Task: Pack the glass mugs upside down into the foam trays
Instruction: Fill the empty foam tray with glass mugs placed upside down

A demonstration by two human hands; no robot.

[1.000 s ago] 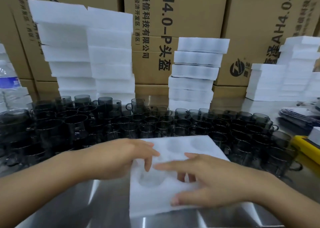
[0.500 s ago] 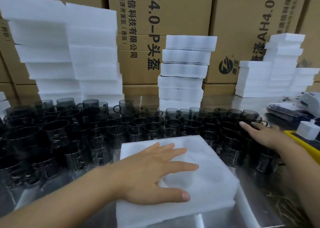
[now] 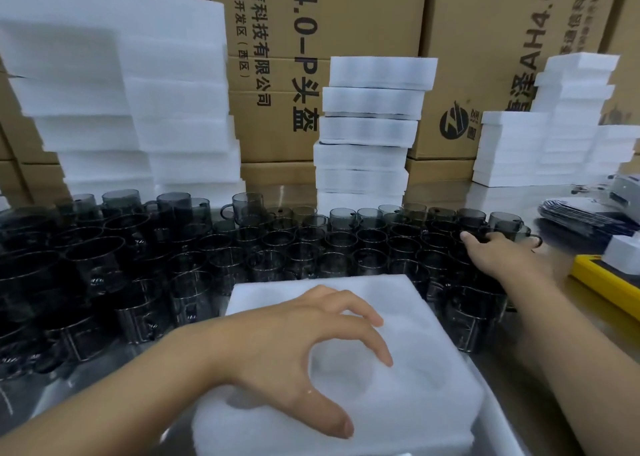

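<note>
Dozens of smoky grey glass mugs (image 3: 301, 247) massed rim-up on steel table (image 3: 69, 390), just behind soft white foam tray (image 3: 415, 403) moulded with round hollows. Arches left hand (image 3: 277, 348) over tray, fingers apart and curved, thumb tip on foam; reaches right hand (image 3: 498, 254) among far-right mugs, grip impossible to tell. Behind, stacked foam slabs (image 3: 367, 133) and brown cartons (image 3: 346, 15) printed "4.0-P头盔".
</note>
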